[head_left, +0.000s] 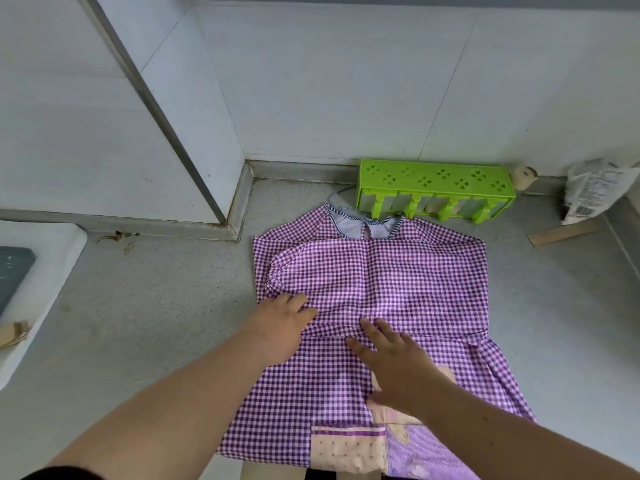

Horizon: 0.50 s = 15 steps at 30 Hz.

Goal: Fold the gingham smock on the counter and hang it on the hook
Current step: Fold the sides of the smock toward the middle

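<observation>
Both hands (pixel 346 344) flat on smock (pixel 408 271)

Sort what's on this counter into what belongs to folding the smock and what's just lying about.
Belongs to the job:
- gingham smock, spread flat with sleeves folded in
- left hand and right hand, both flat on it
- counter
No hook is in view.

Just lying about:
- green plastic rack
- crumpled packet
- wooden strip

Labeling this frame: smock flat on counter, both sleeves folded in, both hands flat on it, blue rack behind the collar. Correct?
One error: the rack behind the collar is green, not blue, as the head view shows. The rest holds: gingham smock on the counter, left hand and right hand flat.
</observation>
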Each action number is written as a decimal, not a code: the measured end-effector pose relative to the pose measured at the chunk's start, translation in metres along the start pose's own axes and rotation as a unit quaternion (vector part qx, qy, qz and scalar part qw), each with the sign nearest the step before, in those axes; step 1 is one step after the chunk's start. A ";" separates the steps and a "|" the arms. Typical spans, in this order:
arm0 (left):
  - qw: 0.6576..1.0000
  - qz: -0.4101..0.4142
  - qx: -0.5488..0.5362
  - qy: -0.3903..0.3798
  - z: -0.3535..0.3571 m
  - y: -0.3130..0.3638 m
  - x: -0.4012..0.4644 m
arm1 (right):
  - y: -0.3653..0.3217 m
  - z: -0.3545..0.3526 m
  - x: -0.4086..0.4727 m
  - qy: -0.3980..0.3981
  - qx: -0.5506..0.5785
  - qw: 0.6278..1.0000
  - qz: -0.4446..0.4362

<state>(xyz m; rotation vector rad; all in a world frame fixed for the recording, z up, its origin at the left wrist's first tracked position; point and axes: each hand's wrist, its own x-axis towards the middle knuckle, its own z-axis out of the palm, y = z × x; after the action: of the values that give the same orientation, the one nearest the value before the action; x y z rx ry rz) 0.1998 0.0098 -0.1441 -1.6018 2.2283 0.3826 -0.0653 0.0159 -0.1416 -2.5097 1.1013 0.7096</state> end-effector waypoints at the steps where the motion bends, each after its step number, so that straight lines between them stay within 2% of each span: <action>1: 1.000 -0.005 -0.002 -0.003 0.002 -0.003 -0.004 | 0.000 -0.002 0.001 -0.001 0.003 1.000 0.006; 5: 0.997 -0.064 -0.041 -0.004 0.015 -0.013 -0.034 | 0.001 -0.007 0.000 -0.027 0.000 0.999 0.021; 7: 0.986 -0.136 -0.095 -0.003 0.025 -0.013 -0.053 | -0.002 -0.010 0.000 -0.036 0.002 0.999 0.024; 10: 0.945 -0.260 -0.199 -0.023 0.043 -0.007 -0.083 | -0.002 -0.016 0.000 -0.043 0.013 0.999 0.026; 15: 0.878 -0.369 -0.299 -0.066 0.068 0.009 -0.119 | 0.005 -0.020 0.004 -0.041 0.012 0.999 0.033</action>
<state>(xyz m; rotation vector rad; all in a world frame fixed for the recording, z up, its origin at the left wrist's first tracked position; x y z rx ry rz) 0.2349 0.1418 -0.1517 -2.4802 1.2783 0.9631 -0.0599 0.0011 -0.1278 -2.4114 1.1602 0.8055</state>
